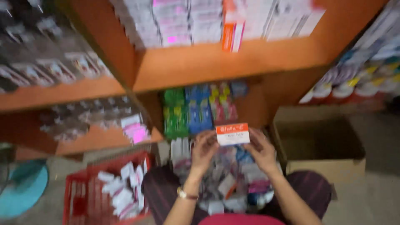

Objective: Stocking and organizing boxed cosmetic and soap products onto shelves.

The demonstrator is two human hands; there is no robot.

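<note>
I hold a small box (232, 133), white with an orange top band, up in front of me with both hands. My left hand (203, 152) grips its left end and my right hand (261, 151) grips its right end. A watch sits on my left wrist. Below my hands, between my knees, lies a heap of small packets and boxes (233, 183). The picture is blurred by motion.
Orange wooden shelves (216, 62) ahead carry rows of boxes, with green, blue and pink packets (196, 108) on the lower shelf. A red basket (89, 196) of white packets stands at my left. An open cardboard box (321, 146) stands at my right. A teal round object (23, 187) lies far left.
</note>
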